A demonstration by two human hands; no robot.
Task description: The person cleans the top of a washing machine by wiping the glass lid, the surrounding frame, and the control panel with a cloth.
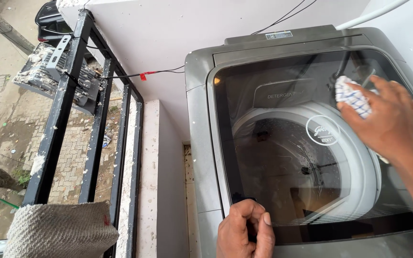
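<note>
**Inspector:** While the right hand (392, 118) presses a white cloth with a blue grid pattern (353, 97) against the glass lid (283, 157), where does that cloth sit on the lid?

**Technician:** It sits at the far right corner of the lid, close to the rear panel of the grey top-loading washing machine (201, 138). The fingers are folded over the cloth and hold it bunched flat against the glass. The lid is shut; the white tub ring and the perforated drum show through it.

**Inspector:** State of the left hand (245, 230)?

**Technician:** Its fingers are curled around the dark handle recess at the near edge of the lid. It grips the lid edge and holds no separate object.

**Inspector:** How far along does the wiping appear?

**Technician:** Judged from the glass, it is only partly done. Pale specks show on the near part of the lid and on the grey left rim, so those areas look untreated. The glass reflects too much to tell whether the centre has been wiped.

**Inspector:** Surroundings?

**Technician:** A white wall (168, 38) stands behind the machine. To the left, a black metal railing (58, 119) is flecked with white debris, a coarse woven mat (60, 231) hangs over it, and a brick-paved yard (5, 124) lies below.
</note>
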